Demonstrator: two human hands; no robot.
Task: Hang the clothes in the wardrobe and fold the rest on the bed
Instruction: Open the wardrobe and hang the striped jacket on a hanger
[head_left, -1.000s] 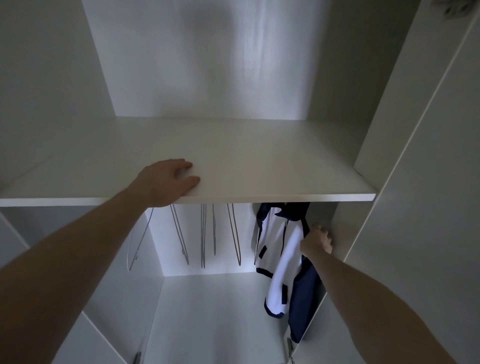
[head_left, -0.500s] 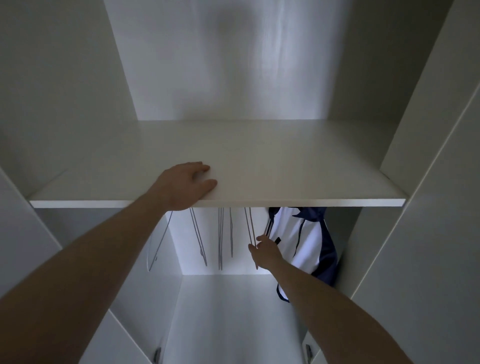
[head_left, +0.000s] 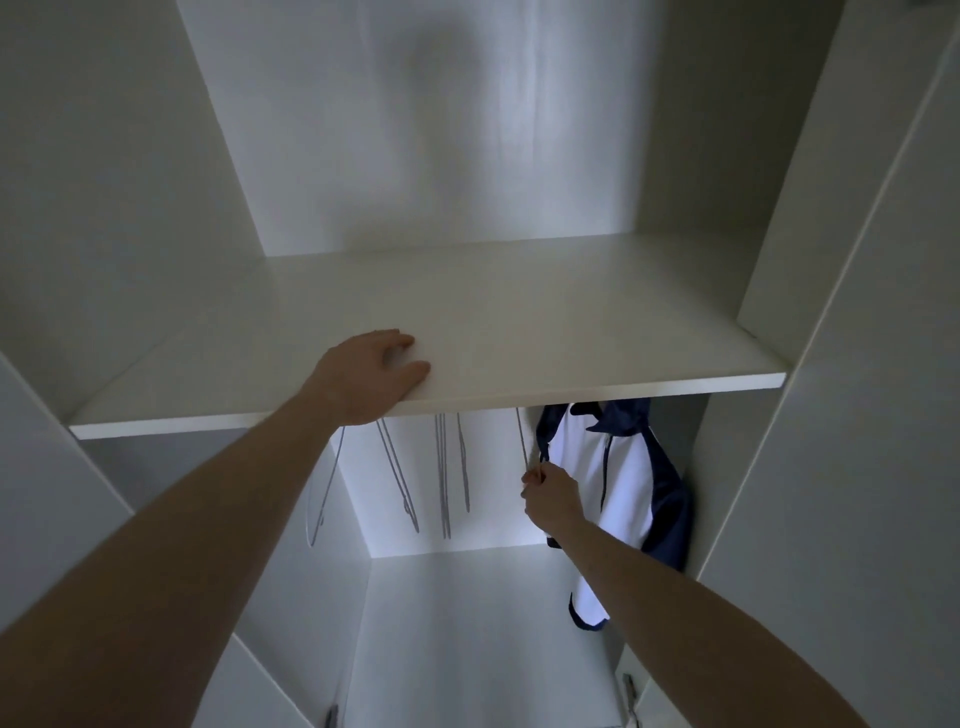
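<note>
Now left hand flat on shelf; right hand pinches one hanger; one jacket hung.

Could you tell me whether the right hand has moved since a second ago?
Yes. The right hand left the jacket and went leftward to the nearest hanger.

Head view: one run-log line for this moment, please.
left hand: rests on shelf edge | right hand: pinches wire hanger | white-and-navy jacket: hung

Below the shelf, empty hangers hang left of the jacket.
</note>
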